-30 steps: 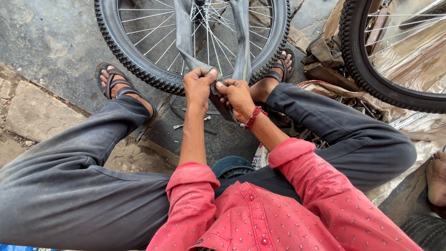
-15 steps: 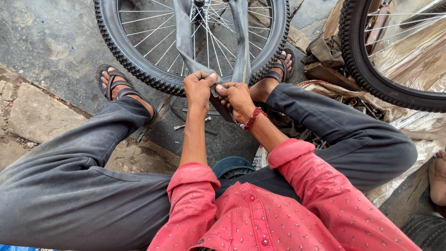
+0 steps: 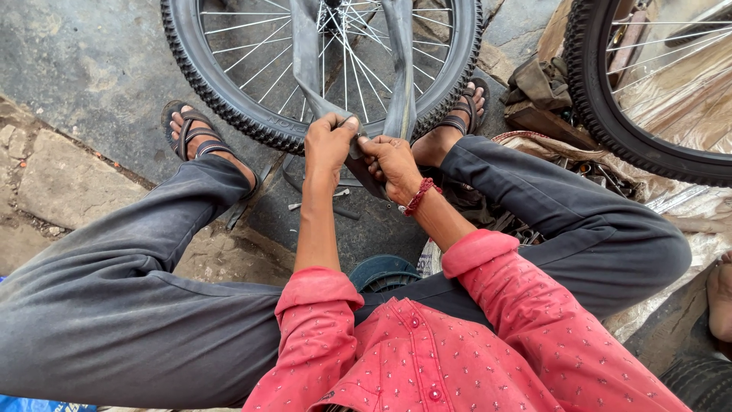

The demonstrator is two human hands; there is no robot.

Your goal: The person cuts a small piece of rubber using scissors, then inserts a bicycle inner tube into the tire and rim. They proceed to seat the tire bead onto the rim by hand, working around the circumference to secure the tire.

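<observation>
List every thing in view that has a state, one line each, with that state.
inner tube: pulled out of the tyre, limp, its loop draped over the wheel.
left hand: closed on the inner tube.
right hand: closed on the inner tube.
bicycle wheel: lying flat on the ground, tyre on.
second wheel: tyre on, partly out of frame.

We note a dark grey concrete floor (image 3: pixel 84 69), bordered by rough stone slabs (image 3: pixel 53 183). A spoked black-tyred bicycle wheel (image 3: pixel 229 114) and small metal tools (image 3: pixel 316 202) lie on it.
</observation>
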